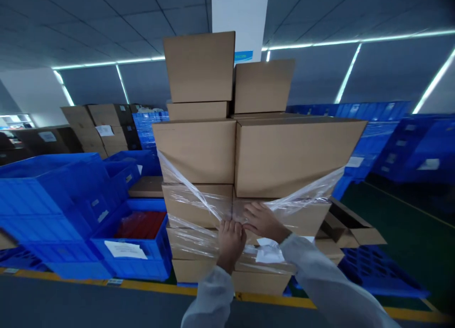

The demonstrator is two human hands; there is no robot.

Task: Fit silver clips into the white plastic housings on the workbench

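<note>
A tall stack of brown cardboard boxes (199, 152) stands straight ahead, with clear stretch film (302, 197) around its middle and lower layers. One twisted strand of film slants down from the upper left to my left hand (232, 240), whose fingers are curled round it. Just right of it, my right hand (261, 219) lies against the film with its fingers bent, near the left hand's fingertips. Whether it pinches the film is too small to tell. Below the right hand a white paper (270, 251) shows at the stack's front.
Blue crates (53, 190) stand at the left, one holding red items (140, 225). An open carton (350, 223) and a blue pallet (382, 271) are at the right. Yellow tape (159, 286) crosses the floor. More boxes (103, 124) and blue crates stand behind.
</note>
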